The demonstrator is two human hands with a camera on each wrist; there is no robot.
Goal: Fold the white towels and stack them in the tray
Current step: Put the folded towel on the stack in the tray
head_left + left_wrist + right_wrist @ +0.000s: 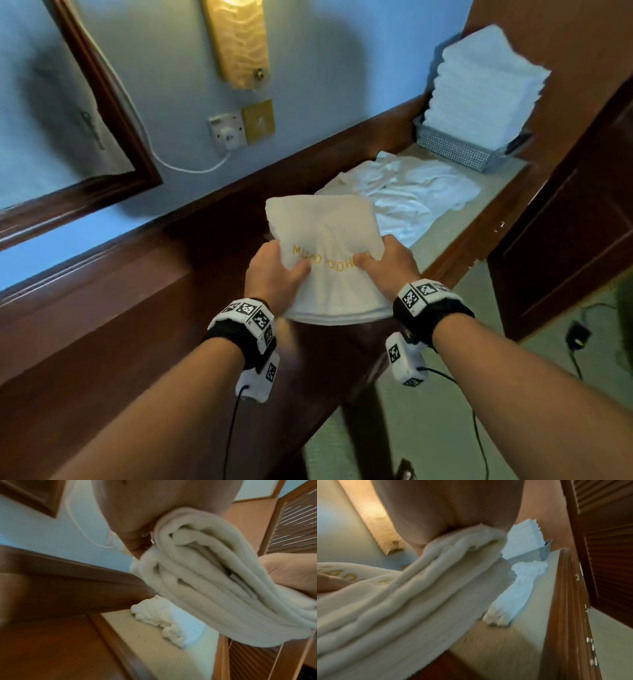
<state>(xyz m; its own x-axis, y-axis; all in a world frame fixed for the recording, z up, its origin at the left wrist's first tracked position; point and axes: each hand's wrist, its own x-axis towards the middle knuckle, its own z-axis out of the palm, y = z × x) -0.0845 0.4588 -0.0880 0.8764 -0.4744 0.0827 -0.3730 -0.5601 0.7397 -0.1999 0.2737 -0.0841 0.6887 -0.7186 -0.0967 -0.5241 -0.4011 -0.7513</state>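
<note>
Folded white towel [325, 246], gold lettering, held above counter; unfolded towels [411, 192] lie beside tray [455, 150] bearing tall folded stack [483, 89].

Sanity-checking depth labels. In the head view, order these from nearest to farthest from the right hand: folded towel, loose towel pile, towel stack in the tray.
1. Folded towel: gripped in the right hand, shared with the left hand.
2. Loose towel pile: on the counter just beyond the hands.
3. Towel stack in the tray: far right end of the counter.

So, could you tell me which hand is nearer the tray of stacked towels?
Right. The right hand grips the folded towel's side facing the tray; the left hand grips the far side.
</note>
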